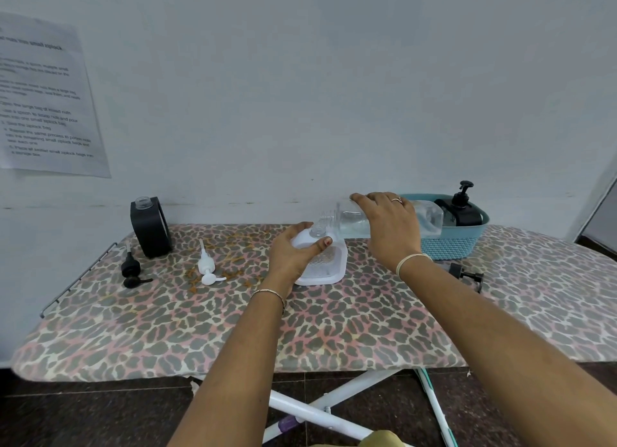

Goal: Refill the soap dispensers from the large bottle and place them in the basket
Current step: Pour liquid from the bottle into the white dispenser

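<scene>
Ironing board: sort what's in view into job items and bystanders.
Job: large bottle, white dispenser, black dispenser, white pump, black pump, basket, left hand, right hand.
Bystanders: wall notice, ironing board.

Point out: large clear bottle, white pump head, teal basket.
large clear bottle (354, 224): head view, clear body near the neck.
white pump head (207, 268): head view, collar.
teal basket (450, 242): head view, front woven wall.

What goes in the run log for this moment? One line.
pouring | right hand tips large bottle | left hand steadies white dispenser | basket holds black dispenser
</scene>
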The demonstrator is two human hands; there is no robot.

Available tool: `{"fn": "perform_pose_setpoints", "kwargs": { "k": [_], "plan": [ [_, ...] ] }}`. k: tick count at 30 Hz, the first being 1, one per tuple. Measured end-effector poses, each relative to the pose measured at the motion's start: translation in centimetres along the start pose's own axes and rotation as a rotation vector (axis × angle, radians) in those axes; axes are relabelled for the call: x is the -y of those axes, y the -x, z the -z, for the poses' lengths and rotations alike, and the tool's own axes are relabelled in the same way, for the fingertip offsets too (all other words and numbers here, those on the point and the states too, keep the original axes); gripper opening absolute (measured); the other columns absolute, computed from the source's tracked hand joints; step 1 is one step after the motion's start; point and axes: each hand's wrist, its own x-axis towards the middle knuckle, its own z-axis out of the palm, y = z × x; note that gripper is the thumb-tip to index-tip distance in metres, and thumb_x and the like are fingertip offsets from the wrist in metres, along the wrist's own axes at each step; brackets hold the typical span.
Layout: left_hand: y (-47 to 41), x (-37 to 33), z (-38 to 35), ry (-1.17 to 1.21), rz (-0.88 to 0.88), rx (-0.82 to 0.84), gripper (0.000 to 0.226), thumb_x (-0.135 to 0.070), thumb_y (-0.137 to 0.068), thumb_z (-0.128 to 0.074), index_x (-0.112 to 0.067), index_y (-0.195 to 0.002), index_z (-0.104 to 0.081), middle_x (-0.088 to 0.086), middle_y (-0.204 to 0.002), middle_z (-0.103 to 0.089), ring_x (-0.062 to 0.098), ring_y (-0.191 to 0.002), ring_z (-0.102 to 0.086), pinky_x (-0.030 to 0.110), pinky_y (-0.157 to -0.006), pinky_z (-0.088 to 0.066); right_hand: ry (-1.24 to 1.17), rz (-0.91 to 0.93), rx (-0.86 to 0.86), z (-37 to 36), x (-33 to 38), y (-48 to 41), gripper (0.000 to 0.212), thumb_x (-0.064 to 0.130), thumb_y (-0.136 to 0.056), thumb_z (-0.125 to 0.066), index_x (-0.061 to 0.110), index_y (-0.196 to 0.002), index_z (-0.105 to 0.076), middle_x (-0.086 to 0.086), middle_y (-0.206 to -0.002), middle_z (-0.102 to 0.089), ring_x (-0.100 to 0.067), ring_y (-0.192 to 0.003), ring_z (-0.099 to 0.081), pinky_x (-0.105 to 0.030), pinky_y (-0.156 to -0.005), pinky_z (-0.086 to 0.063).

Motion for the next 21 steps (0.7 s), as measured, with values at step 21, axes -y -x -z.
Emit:
{"fn": "perform_pose_setpoints", "kwargs": {
  "k": [21],
  "plan": [
    [0.38, -0.39, 0.05, -0.017, -0.012, 0.014, 0.052, -0.034, -0.067, -0.085, -0.027, -0.113, -0.061, -0.003, -0.114, -0.062, 0.016, -0.101, -0.061, 0.025, -0.083, -0.048, 0.016, 0.023, -0.011, -0.06, -0.14, -0.12, 0.073, -0.002, -0.073, -0.061, 0.028, -0.137, -0.042, -0.002, -0.127, -0.056, -0.025, -0.119, -0.049, -0.037, -0.105, -0.030]
  ]
}}
